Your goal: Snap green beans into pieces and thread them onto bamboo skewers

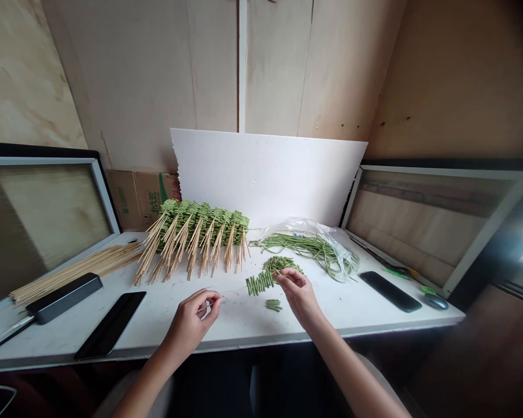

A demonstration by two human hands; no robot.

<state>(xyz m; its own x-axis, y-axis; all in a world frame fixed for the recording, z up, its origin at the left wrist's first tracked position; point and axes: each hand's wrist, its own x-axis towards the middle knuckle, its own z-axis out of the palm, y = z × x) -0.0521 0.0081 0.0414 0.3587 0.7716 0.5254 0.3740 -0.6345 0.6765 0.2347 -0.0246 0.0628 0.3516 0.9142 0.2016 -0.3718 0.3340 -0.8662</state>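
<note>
My left hand is closed in a pinch on a thin bamboo skewer, low over the front of the table. Toward its far end the skewer carries a row of short green bean pieces, set crosswise side by side. My right hand is closed at the right end of that row, its thumb and fingertips pinching what looks like a bean piece, mostly hidden by the fingers. Behind it lies a loose pile of cut bean pieces. A few more cut pieces lie on the table just below the row.
A stack of filled bean skewers stands at back left, sticks toward me. Bare skewers, a black power bank-like box and a phone lie left. Long beans in plastic, another phone and a mouse lie right.
</note>
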